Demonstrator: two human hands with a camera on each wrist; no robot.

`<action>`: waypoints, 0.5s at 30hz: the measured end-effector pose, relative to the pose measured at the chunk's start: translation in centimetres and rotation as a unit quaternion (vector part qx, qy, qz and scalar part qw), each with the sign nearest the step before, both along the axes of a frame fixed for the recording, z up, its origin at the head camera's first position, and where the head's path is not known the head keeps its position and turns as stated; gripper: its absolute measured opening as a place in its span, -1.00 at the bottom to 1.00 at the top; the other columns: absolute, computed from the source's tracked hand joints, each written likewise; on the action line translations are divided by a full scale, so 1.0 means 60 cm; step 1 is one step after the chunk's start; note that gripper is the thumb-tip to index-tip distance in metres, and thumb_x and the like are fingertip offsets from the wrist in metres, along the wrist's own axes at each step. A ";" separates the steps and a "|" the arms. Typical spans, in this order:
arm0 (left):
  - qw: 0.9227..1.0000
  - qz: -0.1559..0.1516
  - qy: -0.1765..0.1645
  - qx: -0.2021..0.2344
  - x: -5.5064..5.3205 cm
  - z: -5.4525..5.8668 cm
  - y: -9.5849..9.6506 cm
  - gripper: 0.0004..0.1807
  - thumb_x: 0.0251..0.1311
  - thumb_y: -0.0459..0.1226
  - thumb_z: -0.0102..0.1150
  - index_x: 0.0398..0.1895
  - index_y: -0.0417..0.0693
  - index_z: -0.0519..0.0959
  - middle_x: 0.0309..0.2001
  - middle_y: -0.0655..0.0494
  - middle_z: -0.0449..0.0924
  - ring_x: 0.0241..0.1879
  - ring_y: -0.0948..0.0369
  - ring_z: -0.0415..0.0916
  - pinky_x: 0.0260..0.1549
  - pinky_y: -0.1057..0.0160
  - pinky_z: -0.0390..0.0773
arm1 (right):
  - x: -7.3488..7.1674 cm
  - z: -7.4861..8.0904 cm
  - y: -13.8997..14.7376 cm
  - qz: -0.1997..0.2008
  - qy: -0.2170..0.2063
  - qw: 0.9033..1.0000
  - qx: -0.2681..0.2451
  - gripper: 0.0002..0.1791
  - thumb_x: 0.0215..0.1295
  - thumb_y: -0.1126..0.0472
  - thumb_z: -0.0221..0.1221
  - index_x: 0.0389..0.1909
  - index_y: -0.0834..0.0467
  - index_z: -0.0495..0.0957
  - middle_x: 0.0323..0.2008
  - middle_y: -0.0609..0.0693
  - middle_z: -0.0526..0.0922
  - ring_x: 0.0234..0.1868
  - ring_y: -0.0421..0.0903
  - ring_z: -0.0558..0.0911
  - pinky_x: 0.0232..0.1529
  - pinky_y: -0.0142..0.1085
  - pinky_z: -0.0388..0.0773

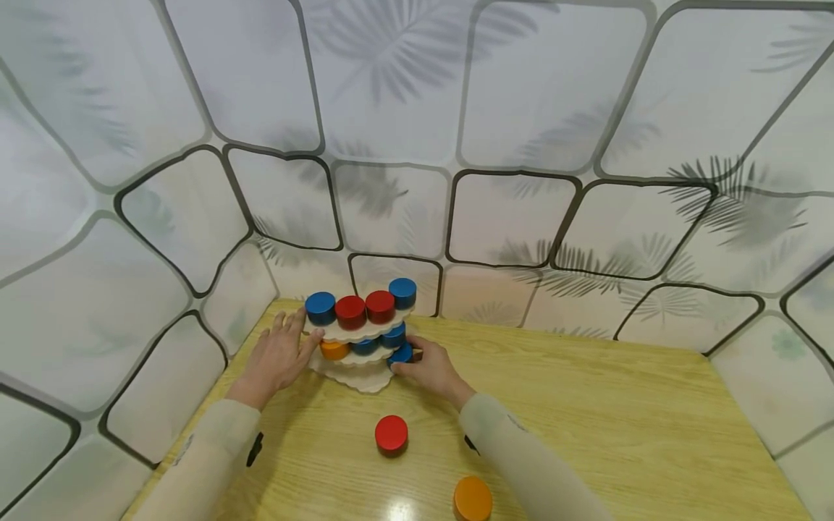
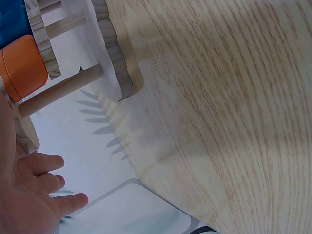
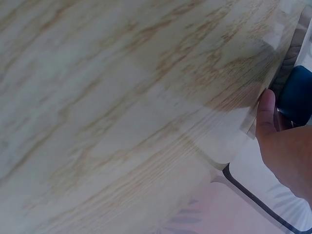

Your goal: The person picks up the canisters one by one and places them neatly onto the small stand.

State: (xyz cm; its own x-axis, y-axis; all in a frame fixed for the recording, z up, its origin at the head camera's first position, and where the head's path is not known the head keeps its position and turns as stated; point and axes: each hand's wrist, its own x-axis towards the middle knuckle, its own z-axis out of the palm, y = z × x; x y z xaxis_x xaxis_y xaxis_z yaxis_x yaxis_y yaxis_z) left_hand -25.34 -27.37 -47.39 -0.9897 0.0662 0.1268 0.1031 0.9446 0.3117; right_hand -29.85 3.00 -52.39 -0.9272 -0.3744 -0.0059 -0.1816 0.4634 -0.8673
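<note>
A three-tier wooden stand (image 1: pixel 368 379) with wavy edges holds round blocks at the back left of the table. Two red and two blue round blocks, among them a red one (image 1: pixel 350 312), line its top tier; an orange block (image 1: pixel 335 350) and blue ones sit on the middle tier. My right hand (image 1: pixel 433 369) pinches a blue round block (image 1: pixel 401 354) at the right end of the bottom tier, also seen as a blue block (image 3: pixel 296 95) in the right wrist view. At the stand's left side my left hand (image 1: pixel 279 354) touches the top tier with fingers loosely extended.
A red round block (image 1: pixel 392 435) lies on the wooden table (image 1: pixel 586 405) in front of the stand. Nearer the front edge is an orange round block (image 1: pixel 473 498). Patterned walls (image 1: pixel 515 217) rise close behind the stand and along its left.
</note>
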 end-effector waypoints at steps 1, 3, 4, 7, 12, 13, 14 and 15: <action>1.000 0.000 -0.001 0.000 0.000 0.000 0.000 -0.10 0.66 0.21 -0.36 0.66 -0.36 0.03 0.55 -0.50 0.19 0.59 -0.44 -0.02 0.48 -0.50 0.12 | -0.001 0.000 0.000 0.001 0.000 1.000 -0.001 -0.26 0.33 0.15 0.45 0.47 0.25 0.46 0.27 0.20 0.66 -0.01 -0.02 0.71 -0.08 -0.27 0.72; 1.000 0.001 -0.001 -0.001 0.000 0.001 0.000 -0.11 0.66 0.21 -0.35 0.67 -0.36 0.02 0.56 -0.49 0.19 0.59 -0.44 -0.02 0.48 -0.50 0.12 | -0.002 -0.001 -0.001 0.001 0.002 1.000 -0.004 -0.27 0.33 0.15 0.45 0.47 0.24 0.46 0.27 0.20 0.67 -0.02 -0.02 0.71 -0.10 -0.29 0.71; 1.000 0.001 0.000 -0.002 0.000 0.002 0.000 -0.11 0.66 0.20 -0.35 0.66 -0.37 0.02 0.55 -0.49 0.19 0.59 -0.44 -0.02 0.47 -0.50 0.12 | -0.002 -0.001 -0.002 0.000 0.002 1.000 -0.004 -0.28 0.33 0.15 0.44 0.46 0.24 0.47 0.27 0.19 0.67 -0.02 -0.02 0.71 -0.10 -0.29 0.71; 1.000 0.002 0.002 -0.002 0.000 0.003 0.001 -0.11 0.66 0.19 -0.32 0.66 -0.38 0.03 0.55 -0.49 0.19 0.59 -0.44 -0.01 0.47 -0.50 0.13 | -0.002 -0.001 -0.004 -0.003 0.000 1.000 -0.008 -0.30 0.33 0.15 0.44 0.45 0.22 0.48 0.27 0.18 0.67 -0.03 -0.03 0.71 -0.10 -0.29 0.70; 1.000 0.001 -0.005 -0.001 0.002 0.004 0.001 -0.10 0.66 0.20 -0.35 0.66 -0.38 0.01 0.56 -0.49 0.17 0.59 -0.44 -0.03 0.47 -0.51 0.10 | 0.000 0.001 -0.006 -0.009 -0.002 1.000 -0.010 -0.30 0.31 0.17 0.46 0.44 0.23 0.49 0.26 0.19 0.67 -0.03 -0.02 0.71 -0.07 -0.25 0.72; 1.000 0.000 -0.008 -0.002 0.002 0.004 0.001 -0.10 0.66 0.21 -0.35 0.66 -0.38 0.01 0.56 -0.49 0.17 0.59 -0.44 -0.04 0.47 -0.51 0.10 | 0.000 0.001 -0.006 -0.011 -0.003 1.000 -0.009 -0.29 0.31 0.17 0.46 0.44 0.23 0.49 0.26 0.19 0.67 -0.03 -0.02 0.71 -0.06 -0.24 0.72; 1.000 0.000 -0.008 -0.002 0.002 0.004 0.001 -0.10 0.66 0.20 -0.35 0.66 -0.38 0.01 0.56 -0.49 0.17 0.59 -0.44 -0.04 0.47 -0.51 0.10 | 0.001 0.002 -0.006 -0.012 -0.004 1.000 -0.007 -0.29 0.30 0.16 0.47 0.44 0.23 0.49 0.26 0.19 0.68 -0.03 -0.02 0.71 -0.06 -0.24 0.72; 1.000 0.000 -0.009 -0.002 0.002 0.004 0.002 -0.10 0.66 0.21 -0.35 0.66 -0.38 0.01 0.56 -0.49 0.17 0.59 -0.45 -0.04 0.47 -0.52 0.10 | 0.000 0.002 -0.005 -0.013 -0.004 1.000 -0.006 -0.28 0.30 0.16 0.47 0.44 0.23 0.49 0.26 0.19 0.68 -0.03 -0.02 0.71 -0.07 -0.24 0.72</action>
